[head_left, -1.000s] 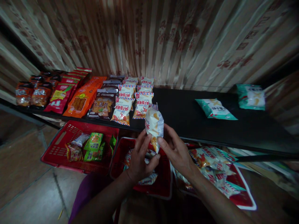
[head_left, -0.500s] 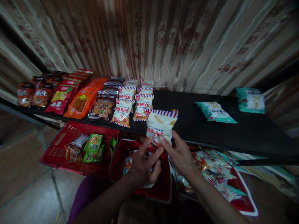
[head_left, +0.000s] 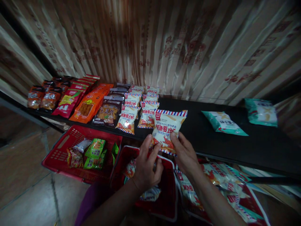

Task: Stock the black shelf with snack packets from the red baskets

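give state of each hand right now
Left hand: at the lower left of the held bag; grip cannot be told.
Right hand: closed, holding the bag.

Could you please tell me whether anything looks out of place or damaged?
The nearer teal bag lies askew on the black shelf, apart from the other teal bag, whereas the packets at left sit in close rows. The held bag looks intact.

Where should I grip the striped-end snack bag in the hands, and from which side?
Probably pinch the top striped seal from above: it looks flat, sits uppermost in view and is uncovered. The white snack bag has its printed front facing the camera. The right hand grips its lower right side, and the left hand has fingertips at its lower left.
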{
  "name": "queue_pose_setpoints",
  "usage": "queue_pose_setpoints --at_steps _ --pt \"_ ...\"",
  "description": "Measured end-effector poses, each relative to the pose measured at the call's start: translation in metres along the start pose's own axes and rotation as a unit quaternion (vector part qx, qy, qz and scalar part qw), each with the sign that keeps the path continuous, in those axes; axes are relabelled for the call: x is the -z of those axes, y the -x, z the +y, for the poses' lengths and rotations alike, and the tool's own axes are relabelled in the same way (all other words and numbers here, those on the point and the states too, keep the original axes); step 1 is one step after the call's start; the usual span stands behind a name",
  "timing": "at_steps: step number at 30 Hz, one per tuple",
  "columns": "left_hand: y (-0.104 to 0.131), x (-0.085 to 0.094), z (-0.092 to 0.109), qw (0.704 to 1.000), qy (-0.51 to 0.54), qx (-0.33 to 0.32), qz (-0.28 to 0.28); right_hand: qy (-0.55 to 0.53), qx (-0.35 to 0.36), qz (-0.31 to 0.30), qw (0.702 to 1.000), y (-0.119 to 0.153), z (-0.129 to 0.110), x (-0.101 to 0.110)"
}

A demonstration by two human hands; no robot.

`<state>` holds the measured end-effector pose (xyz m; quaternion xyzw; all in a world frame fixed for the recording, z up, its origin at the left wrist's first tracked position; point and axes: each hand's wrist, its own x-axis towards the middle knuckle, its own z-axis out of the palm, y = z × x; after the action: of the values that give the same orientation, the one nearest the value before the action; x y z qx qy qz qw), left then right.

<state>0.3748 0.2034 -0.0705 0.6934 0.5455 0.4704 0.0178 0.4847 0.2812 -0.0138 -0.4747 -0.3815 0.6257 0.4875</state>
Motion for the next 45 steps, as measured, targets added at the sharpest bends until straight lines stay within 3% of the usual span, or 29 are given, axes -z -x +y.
queue_pose_setpoints --at_steps 7,14,25,31,45 --pt "-0.015 -0.003 -0.015 0.998 0.049 0.023 0.022 -0.011 0.044 0.041 0.998 -0.031 0.010 -0.022" --pt "-0.021 -0.001 -0.043 0.996 0.045 0.082 0.009 0.053 0.082 -0.024 0.995 -0.048 0.029 -0.040" --pt "-0.017 -0.012 -0.044 0.991 0.069 0.118 -0.017 0.226 0.194 0.013 0.954 -0.068 0.050 -0.018" --pt "-0.010 -0.020 -0.043 0.988 0.045 0.150 -0.005 0.267 0.202 0.006 0.942 -0.067 0.056 -0.018" --pt "-0.008 -0.023 -0.041 0.991 -0.009 0.134 0.020 0.348 0.249 0.023 0.903 -0.069 0.057 -0.011"
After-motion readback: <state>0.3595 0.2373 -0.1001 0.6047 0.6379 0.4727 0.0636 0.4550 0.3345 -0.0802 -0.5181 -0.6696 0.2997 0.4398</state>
